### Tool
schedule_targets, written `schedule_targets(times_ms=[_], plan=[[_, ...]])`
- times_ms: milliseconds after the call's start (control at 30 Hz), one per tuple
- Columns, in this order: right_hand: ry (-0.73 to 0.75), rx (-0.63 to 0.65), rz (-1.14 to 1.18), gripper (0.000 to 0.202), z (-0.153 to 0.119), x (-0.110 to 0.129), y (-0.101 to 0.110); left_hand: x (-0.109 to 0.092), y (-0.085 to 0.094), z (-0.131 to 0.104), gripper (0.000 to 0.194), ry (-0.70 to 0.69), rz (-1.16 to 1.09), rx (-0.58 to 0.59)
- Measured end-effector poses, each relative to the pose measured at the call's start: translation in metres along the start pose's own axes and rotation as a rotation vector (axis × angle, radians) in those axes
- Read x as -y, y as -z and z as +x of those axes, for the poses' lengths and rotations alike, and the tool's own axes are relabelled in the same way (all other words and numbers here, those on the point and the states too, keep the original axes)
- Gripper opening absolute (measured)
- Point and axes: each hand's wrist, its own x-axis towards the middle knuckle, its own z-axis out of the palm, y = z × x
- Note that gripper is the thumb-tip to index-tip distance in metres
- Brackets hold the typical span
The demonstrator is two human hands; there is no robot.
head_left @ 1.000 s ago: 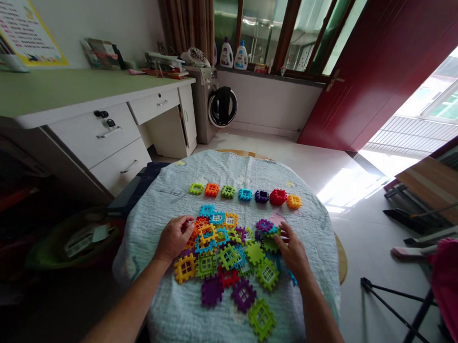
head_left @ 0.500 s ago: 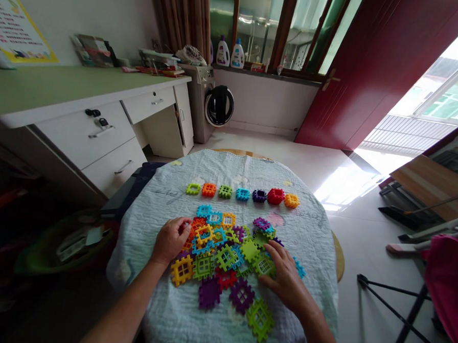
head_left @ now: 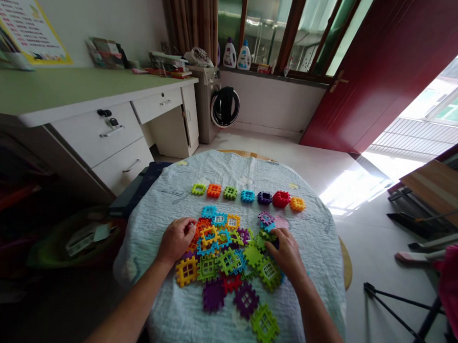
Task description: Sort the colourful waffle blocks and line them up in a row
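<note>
While you look down through the head view, your left hand (head_left: 177, 239) rests at the left edge of the pile of plastic tiles (head_left: 253, 255), its fingers curled in and the thumb close to them; whether it pinches anything you cannot tell from here. Your right hand (head_left: 286, 250) reaches over the pile's right side, thumb parted a little from the bent fingers, with a dark purple tile (head_left: 275, 243) at the fingertips, though you cannot tell if it is gripped. Down on your left, a green basin (head_left: 42, 260) holds some pale items (head_left: 102, 232), too dim to name.

The pile lies between your hands on the cloth (head_left: 150, 213) over the round table (head_left: 346, 264), tiles overlapping in many colours. A yellow window tile (head_left: 186, 271) sits just right of your left wrist, an orange tile (head_left: 203, 224) is beside your left fingers, and a green window tile (head_left: 264, 325) lies nearest your body. Beyond both hands, well apart from them, you have a row of seven small blocks (head_left: 247, 196), running from lime to yellow
</note>
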Motion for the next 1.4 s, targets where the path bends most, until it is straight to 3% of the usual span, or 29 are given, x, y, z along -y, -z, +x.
schedule_targets(times_ms=[167,333,533,667,867,1167,1333,1400], plan=[[-0.009,-0.013,-0.026,0.010,0.005,0.005,-0.006,0.001,-0.001,0.000,0.025,0.000,0.002,-0.001],[0.083,0.023,0.186,0.013,0.008,0.008,0.003,0.003,-0.001,0.000,0.026,0.008,0.001,0.002],[-0.175,0.076,0.475,0.031,0.015,-0.002,0.017,0.002,-0.001,0.001,0.025,0.007,-0.008,0.006],[-0.282,0.077,0.567,0.035,0.021,-0.012,0.016,0.003,-0.001,0.001,0.025,0.009,0.000,-0.001],[-0.249,-0.156,0.313,0.033,0.019,-0.019,0.009,0.003,-0.002,0.001,0.025,0.007,-0.006,-0.002],[-0.107,-0.045,-0.031,0.039,0.015,-0.012,-0.006,0.003,-0.002,0.001,0.026,0.006,0.008,0.006],[-0.081,-0.137,-0.110,0.043,0.014,0.002,0.002,0.002,-0.001,0.001,0.025,0.005,0.002,0.005],[0.008,-0.065,-0.096,0.038,0.011,0.010,0.008,0.002,-0.001,0.001,0.025,0.005,0.003,0.003]])
